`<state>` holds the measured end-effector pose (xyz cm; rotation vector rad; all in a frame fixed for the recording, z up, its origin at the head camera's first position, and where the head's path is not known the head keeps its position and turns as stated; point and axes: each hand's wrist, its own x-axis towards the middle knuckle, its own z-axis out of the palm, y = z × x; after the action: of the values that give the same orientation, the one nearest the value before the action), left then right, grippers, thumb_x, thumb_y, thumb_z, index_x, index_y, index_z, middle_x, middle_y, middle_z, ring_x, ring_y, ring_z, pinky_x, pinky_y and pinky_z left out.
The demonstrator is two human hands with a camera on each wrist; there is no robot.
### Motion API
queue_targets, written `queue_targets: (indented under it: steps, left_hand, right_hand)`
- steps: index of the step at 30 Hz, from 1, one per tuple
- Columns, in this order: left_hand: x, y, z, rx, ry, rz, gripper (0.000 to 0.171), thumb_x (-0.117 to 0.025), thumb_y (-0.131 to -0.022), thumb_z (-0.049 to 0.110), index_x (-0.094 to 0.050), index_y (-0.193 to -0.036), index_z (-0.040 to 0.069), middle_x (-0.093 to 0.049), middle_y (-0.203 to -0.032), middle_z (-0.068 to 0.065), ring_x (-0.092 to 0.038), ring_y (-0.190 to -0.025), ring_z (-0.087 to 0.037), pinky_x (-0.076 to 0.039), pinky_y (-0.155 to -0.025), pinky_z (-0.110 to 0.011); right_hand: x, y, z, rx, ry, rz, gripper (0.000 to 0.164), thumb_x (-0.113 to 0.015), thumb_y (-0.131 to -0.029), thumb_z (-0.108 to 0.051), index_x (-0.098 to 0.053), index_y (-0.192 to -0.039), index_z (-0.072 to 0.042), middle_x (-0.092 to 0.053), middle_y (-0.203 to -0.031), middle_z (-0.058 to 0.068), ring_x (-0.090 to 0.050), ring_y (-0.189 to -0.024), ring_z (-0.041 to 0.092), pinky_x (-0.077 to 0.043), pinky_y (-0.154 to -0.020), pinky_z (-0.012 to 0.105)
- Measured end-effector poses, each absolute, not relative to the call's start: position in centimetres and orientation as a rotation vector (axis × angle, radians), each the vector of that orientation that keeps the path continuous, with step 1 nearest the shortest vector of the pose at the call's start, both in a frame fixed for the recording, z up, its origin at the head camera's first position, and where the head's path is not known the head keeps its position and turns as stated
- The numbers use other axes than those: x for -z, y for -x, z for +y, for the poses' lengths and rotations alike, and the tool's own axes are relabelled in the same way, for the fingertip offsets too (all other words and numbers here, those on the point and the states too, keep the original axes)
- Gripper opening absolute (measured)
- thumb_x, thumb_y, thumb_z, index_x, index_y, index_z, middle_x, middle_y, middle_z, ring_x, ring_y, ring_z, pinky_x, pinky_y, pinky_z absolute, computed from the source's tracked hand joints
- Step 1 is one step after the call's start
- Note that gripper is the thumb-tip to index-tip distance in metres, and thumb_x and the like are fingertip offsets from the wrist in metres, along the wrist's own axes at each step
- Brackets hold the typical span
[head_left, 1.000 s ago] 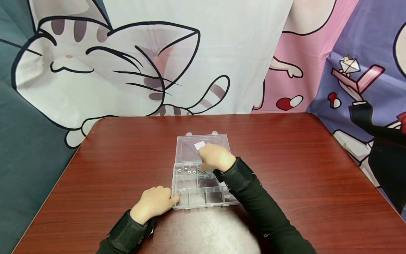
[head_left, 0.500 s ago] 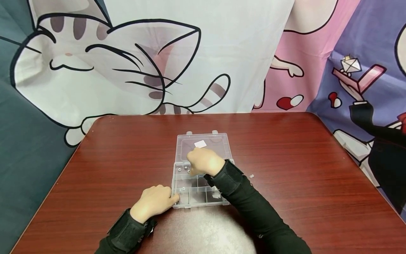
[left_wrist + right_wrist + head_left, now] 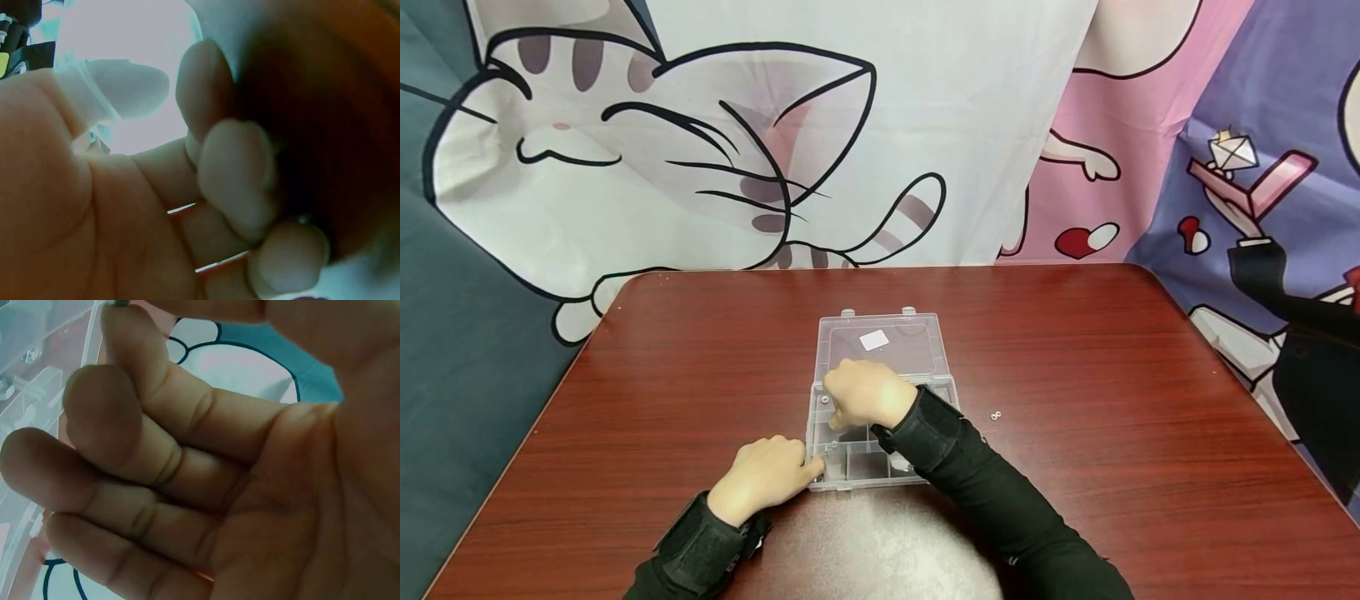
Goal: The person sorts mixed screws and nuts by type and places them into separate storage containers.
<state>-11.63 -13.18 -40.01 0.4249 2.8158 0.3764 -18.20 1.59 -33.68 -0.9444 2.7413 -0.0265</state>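
Note:
A clear plastic compartment box [image 3: 868,471] lies on the table with its lid [image 3: 906,342] folded back. My left hand [image 3: 767,475] holds its front left corner, thumb over the side wall and fingers curled beside it. My right hand [image 3: 868,394] is over the left compartments. In the right wrist view its thumb and forefinger pinch a small metal piece [image 3: 117,302], likely a nut, mostly cut off by the frame's top edge. The other fingers are loosely bent. One small nut [image 3: 824,400] shows in the back left compartment; my right hand hides much of that row.
Two small nuts [image 3: 996,415] lie on the red-brown table [image 3: 1112,400] right of the box. A white label [image 3: 874,340] is on the lid. A printed cloth [image 3: 970,125] hangs behind the table.
My right hand has moved left and slightly nearer across the box, from the back row's middle to its left side. Its arm has uncovered the two nuts on the table. My left hand stays put.

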Motion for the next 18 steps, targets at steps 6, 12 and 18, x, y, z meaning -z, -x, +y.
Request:
queue_targets:
  steps: [6,12,18]
  left_hand:
    - [39.91,11.61,-13.17,-0.393,-0.426,2.806,0.041,-0.05,-0.084,0.032,-0.038,-0.05,0.014,-0.033,-0.05,0.003,-0.04,-0.046,-0.014,-0.032,-0.045,-0.034]
    - [39.84,11.54,-13.14,-0.391,-0.428,2.809,0.041,-0.05,-0.084,0.032,-0.038,-0.049,0.014,-0.034,-0.049,0.002,-0.04,-0.046,-0.014,-0.032,-0.044,-0.035]
    - [39.77,11.57,-13.14,-0.393,-0.424,2.792,0.041,-0.049,-0.084,0.032,-0.038,-0.05,0.014,-0.032,-0.05,0.003,-0.039,-0.046,-0.014,-0.032,-0.044,-0.034]
  right_hand:
    - [33.71,18.13,1.58,0.06,0.942,2.731,0.019,-0.074,-0.068,-0.025,-0.057,-0.06,-0.018,-0.054,-0.061,-0.007,-0.052,-0.057,0.009,-0.044,-0.053,0.029]
    - [33.63,18.35,1.96,0.13,0.982,2.716,0.026,-0.076,-0.067,-0.026,-0.053,-0.057,-0.016,-0.048,-0.057,-0.008,-0.046,-0.052,0.008,-0.04,-0.049,0.025]
    - [33.41,18.43,2.34,0.221,0.994,2.733,0.027,-0.079,-0.064,-0.032,-0.064,-0.073,-0.012,-0.056,-0.069,-0.005,-0.052,-0.059,0.009,-0.042,-0.054,0.026]
